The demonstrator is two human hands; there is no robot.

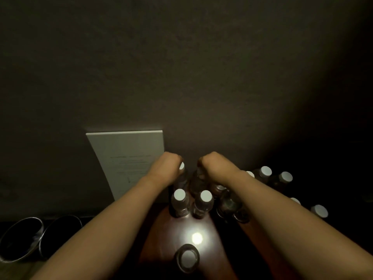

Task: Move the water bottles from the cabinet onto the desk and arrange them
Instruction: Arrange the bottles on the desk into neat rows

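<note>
Head view: two water bottles at the far middle of the bench (187, 227) are gripped near their caps — left hand (170, 161) curled round one bottle (182, 176), right hand (211, 161) apparently round another (196, 181). Clear plastic, probably full: weighty, slick, best held at the neck.

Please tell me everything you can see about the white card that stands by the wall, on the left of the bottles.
The white card is a flat rectangular sheet, apparently stiff paper or board, pale against the dark wall. It stands nearly upright and seems to lean on that wall, its bottom edge on the dark surface. A few lines of small print run across its middle, too faint to read. Its lower right part is hidden behind the left hand and forearm, which pass in front; whether they touch it cannot be told.
</note>
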